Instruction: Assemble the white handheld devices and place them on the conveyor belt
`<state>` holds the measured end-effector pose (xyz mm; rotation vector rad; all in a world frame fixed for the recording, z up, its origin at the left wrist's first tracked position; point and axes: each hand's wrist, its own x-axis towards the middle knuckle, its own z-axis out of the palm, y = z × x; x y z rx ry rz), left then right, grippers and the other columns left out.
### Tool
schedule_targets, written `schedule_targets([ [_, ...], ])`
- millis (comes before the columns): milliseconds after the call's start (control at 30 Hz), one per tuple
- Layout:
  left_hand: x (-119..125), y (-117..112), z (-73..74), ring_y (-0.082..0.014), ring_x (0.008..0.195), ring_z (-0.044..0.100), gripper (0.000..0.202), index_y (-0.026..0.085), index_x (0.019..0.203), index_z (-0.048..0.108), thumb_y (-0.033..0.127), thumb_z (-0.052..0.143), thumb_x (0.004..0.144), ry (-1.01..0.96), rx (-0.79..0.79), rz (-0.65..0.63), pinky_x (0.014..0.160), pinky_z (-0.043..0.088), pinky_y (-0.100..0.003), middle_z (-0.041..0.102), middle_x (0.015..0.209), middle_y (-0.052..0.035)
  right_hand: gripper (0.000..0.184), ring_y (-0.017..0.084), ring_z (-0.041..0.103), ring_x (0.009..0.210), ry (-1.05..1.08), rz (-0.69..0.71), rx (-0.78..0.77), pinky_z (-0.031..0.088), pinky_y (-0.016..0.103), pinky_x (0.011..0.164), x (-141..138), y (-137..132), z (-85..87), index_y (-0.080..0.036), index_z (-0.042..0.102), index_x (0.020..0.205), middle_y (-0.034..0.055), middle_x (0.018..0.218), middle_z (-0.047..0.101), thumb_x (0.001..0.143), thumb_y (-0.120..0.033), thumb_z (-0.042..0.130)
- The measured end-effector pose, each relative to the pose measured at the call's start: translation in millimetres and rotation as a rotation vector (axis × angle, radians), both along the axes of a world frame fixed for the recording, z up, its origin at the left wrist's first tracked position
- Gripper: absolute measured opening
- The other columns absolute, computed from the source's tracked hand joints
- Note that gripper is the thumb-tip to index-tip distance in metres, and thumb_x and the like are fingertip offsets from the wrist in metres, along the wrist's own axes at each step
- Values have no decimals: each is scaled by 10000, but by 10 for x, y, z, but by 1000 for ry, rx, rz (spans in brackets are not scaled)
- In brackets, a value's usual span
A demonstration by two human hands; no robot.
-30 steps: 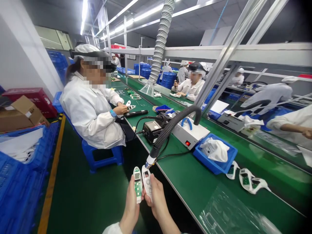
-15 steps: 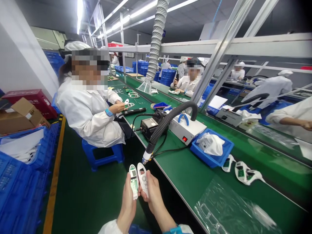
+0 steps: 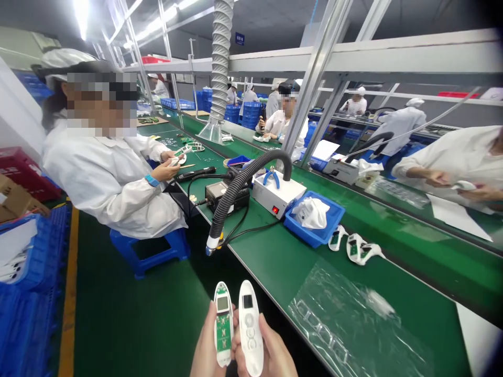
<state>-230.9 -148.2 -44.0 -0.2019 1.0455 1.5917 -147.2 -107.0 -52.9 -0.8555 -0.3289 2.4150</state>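
Observation:
At the bottom of the view my left hand (image 3: pixel 207 350) grips a white shell half with a green circuit board and small screen (image 3: pixel 222 323) inside it. Beside it, touching, my right hand (image 3: pixel 271 352) holds a white front cover with buttons and a window (image 3: pixel 250 326). Both pieces stand upright, side by side, over the green floor just left of the green bench edge (image 3: pixel 275 303). A black flexible hose with a white nozzle (image 3: pixel 212 243) hangs above and beyond them.
On the bench lie a clear plastic sheet (image 3: pixel 346 324), several white shell parts (image 3: pixel 356 247), a blue bin with white cloth (image 3: pixel 314 217) and a white box with a red switch (image 3: pixel 277 195). A person in white (image 3: pixel 106 183) sits to the left on a blue stool. Blue crates (image 3: pixel 23 293) stand at far left.
The view has swung right and down. Both hands with the two pieces have dropped lower in the frame, and the front cover now faces me more squarely.

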Motion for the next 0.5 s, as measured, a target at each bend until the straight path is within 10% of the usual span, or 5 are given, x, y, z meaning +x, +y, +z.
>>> schedule_targets([
  [367, 131, 29, 234, -102, 352, 443, 563, 160, 1032, 633, 647, 622, 748, 62, 49, -24, 361, 378, -231, 520, 494, 50, 542, 144, 574, 461, 16, -4, 64, 447, 248, 476, 252, -14, 160, -54, 727, 905, 97, 602, 675, 750, -574, 708],
  [500, 118, 47, 235, -188, 704, 651, 592, 162, 1099, 643, 611, 688, 714, 184, -56, 7, 610, 519, -264, 661, 723, -22, 514, 179, 644, 653, -135, -64, 169, 495, 264, 644, 429, 31, 115, -89, 757, 838, 118, 757, 725, 682, -579, 765],
])
